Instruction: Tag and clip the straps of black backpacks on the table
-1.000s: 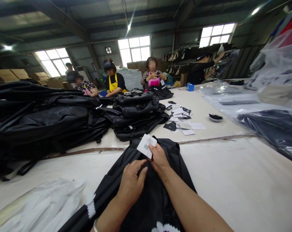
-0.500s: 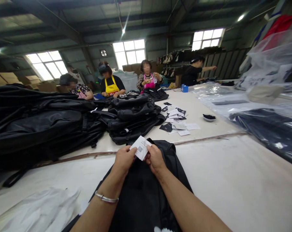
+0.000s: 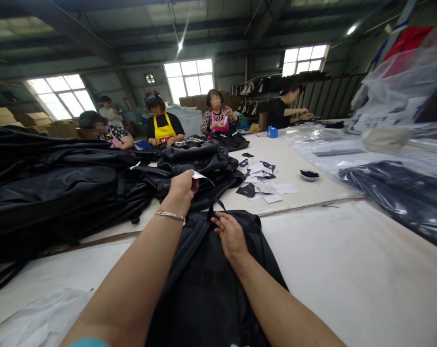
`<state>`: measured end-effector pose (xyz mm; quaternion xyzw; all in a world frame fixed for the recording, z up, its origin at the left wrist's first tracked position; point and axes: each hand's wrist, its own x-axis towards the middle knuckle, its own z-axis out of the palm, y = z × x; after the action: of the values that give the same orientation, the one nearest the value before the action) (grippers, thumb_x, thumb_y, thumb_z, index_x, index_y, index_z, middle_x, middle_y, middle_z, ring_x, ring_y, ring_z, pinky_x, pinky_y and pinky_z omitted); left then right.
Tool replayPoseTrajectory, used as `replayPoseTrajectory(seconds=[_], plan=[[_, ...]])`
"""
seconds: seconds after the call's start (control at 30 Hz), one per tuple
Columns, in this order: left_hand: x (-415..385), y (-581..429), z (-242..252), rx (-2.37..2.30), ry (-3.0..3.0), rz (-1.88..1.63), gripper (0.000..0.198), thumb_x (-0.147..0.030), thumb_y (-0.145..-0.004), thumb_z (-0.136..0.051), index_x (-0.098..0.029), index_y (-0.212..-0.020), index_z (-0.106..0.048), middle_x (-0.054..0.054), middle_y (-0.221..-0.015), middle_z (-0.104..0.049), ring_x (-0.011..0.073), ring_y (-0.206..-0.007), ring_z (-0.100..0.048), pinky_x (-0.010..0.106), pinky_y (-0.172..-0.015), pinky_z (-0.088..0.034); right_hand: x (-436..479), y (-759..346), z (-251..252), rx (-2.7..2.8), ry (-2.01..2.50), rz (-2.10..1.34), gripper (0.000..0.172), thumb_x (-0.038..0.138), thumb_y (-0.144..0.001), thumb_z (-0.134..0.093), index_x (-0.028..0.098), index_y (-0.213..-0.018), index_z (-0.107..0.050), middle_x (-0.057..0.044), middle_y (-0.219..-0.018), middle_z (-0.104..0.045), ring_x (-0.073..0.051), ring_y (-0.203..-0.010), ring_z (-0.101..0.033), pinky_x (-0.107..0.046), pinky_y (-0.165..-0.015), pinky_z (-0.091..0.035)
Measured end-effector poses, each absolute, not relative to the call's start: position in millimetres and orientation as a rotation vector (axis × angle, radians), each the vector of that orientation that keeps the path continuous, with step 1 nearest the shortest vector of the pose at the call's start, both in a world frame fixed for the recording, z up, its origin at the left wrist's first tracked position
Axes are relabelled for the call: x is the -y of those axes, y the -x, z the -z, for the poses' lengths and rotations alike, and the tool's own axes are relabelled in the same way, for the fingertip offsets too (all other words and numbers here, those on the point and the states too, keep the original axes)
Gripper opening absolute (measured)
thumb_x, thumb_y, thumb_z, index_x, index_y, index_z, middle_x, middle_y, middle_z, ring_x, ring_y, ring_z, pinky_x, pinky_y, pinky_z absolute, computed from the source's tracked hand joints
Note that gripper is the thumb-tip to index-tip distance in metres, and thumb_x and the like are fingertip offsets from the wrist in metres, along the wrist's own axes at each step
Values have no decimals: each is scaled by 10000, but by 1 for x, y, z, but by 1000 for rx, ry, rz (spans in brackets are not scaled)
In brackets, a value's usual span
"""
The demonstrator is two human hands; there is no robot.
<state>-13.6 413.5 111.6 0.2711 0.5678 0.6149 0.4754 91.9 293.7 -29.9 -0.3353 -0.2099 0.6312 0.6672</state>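
Observation:
My left hand [image 3: 183, 189] is raised over the near edge of a pile of black bags, closed on a white paper tag [image 3: 203, 178] that sticks out to the right of its fingers. My right hand [image 3: 231, 235] is lower, its fingers apart and holding nothing. The fingertips are beside the black loop handle [image 3: 218, 207] at the top of a black backpack [image 3: 207, 284]; whether they touch it I cannot tell. This backpack lies on the table in front of me, under both forearms.
Black bags [image 3: 55, 188] are heaped at the left. Black and white tags [image 3: 259, 176] lie scattered beyond the backpack, with a small dish of black things [image 3: 309, 175] to their right. Plastic-wrapped dark goods [image 3: 395, 193] lie at the right. Several co-workers [image 3: 164, 123] work across the table.
My left hand has moved up and away with the white tag, out of my right hand's grasp. My right hand has opened and stayed near the backpack's handle.

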Motion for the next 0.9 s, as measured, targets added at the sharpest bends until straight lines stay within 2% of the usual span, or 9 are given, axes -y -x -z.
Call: replayPoseTrajectory(seconds=[0.13,0.23,0.37,0.47,0.6,0.73,0.9], plan=[[-428,-1,-92,-1428,-654,-1393,102,-175,-772,-609,-158,-704,-536,-19,-578,-509,73,-469,-492,174,-456,-423,-294,-95,27,427,726,-1451,241,311,-708,-660,193,-918,-646,-79,-1068,-671,-200,-899,-660,-226,-563,-442],[-416,3,-69,-1500,-709,-1274,124,-190,-754,-634,-153,-672,-549,-6,-556,-517,88,-461,-492,190,-448,-413,-294,-96,26,378,692,-1471,223,292,-703,-661,193,-901,-636,-65,-1025,-673,-183,-831,-662,-216,-528,-433],[-376,31,-50,-1629,-844,-1077,150,-143,-576,-753,-149,-661,-630,32,-543,-580,168,-516,-559,252,-480,-430,-296,-97,27,350,688,-1490,200,276,-697,-664,185,-872,-630,-41,-929,-671,-142,-698,-642,-201,-478,-403],[-338,68,-52,-1737,-1089,-997,222,-135,-475,-797,-188,-654,-678,28,-549,-603,233,-650,-616,282,-597,-459,-295,-99,27,350,688,-1502,176,273,-700,-661,182,-846,-624,-24,-844,-667,-117,-604,-601,-206,-459,-389],[-282,126,-68,-1858,-1599,-764,166,-331,-538,-779,-233,-657,-718,40,-684,-687,263,-786,-624,296,-746,-453,-292,-102,25,325,639,-1533,145,277,-713,-652,183,-816,-611,-5,-768,-658,-110,-569,-569,-224,-470,-390],[-217,181,-72,-1944,-1513,-640,192,-397,-534,-766,-245,-646,-729,40,-740,-718,278,-806,-628,300,-776,-454,-290,-110,13,270,536,-1603,80,265,-748,-600,189,-775,-599,5,-734,-640,-98,-580,-540,-233,-509,-400],[-150,220,-52,-2079,-1449,-559,260,-484,-586,-709,-260,-712,-748,65,-856,-739,317,-922,-633,330,-866,-438,-290,-128,-23,389,494,-1478,117,298,-799,-512,237,-765,-606,-23,-769,-655,-140,-615,-521,-281,-528,-404]])
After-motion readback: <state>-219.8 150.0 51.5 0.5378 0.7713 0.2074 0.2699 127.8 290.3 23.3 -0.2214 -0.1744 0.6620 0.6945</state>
